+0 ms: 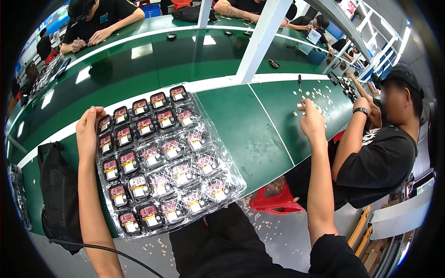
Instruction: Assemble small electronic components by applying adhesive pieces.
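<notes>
A transparent plastic tray (237,184) lies across the near edge of the green table, its pockets filled with rows of small black devices (140,186) that show red circuit boards and white and yellow parts. At the tray's far left corner my left hand (88,132) grips the rim, fingers curled over it. My right hand (312,121) is stretched out over the table to the right, its fingertips drawn together above scattered small pale squares (320,97). Whatever is between those fingertips is too small to make out.
A black bag (59,197) hangs at the left. On the table lies a screwdriver (300,82); a white post (262,41) rises behind it. One co-worker (378,153) sits close on my right, beside a red stool (276,199). Other people work across the green bench.
</notes>
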